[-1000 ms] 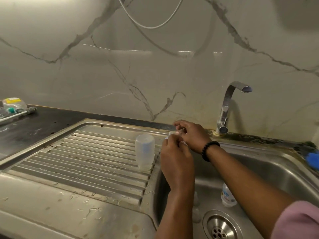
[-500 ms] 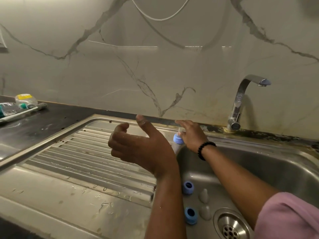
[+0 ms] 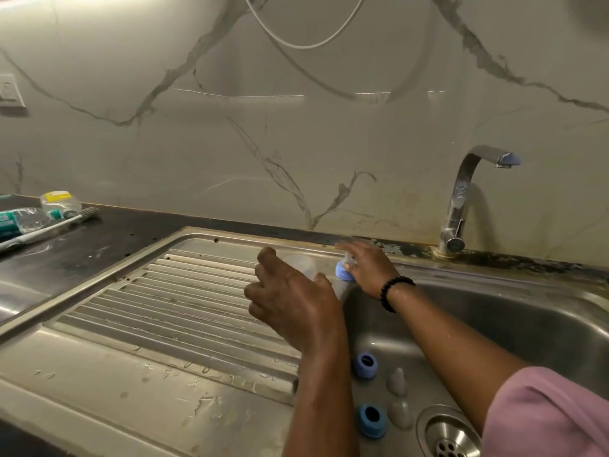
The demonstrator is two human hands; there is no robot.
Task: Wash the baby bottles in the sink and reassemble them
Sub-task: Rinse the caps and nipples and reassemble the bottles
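My right hand (image 3: pixel 367 270) grips the top of a baby bottle (image 3: pixel 339 288) with a blue collar (image 3: pixel 342 270) and teat, standing at the corner where the drainboard meets the sink basin. My left hand (image 3: pixel 290 298) curls round a clear plastic cap (image 3: pixel 301 263) standing on the drainboard (image 3: pixel 164 308), just left of the bottle; the hand hides most of the cap. Down in the basin lie two blue collars (image 3: pixel 365 364) (image 3: pixel 371 420) and two clear teats (image 3: pixel 397 382) (image 3: pixel 400 413).
The drain (image 3: pixel 445 437) is at the basin's front, the tap (image 3: pixel 461 199) behind it against the marble wall. On the dark counter at far left lie a bottle brush (image 3: pixel 49 225) and small containers (image 3: pixel 61 201). A cable hangs on the wall above.
My left hand left the bottle top, swung out open over the drainboard, and now closes round the clear cap. My right hand stays on the bottle. The view has shifted left.
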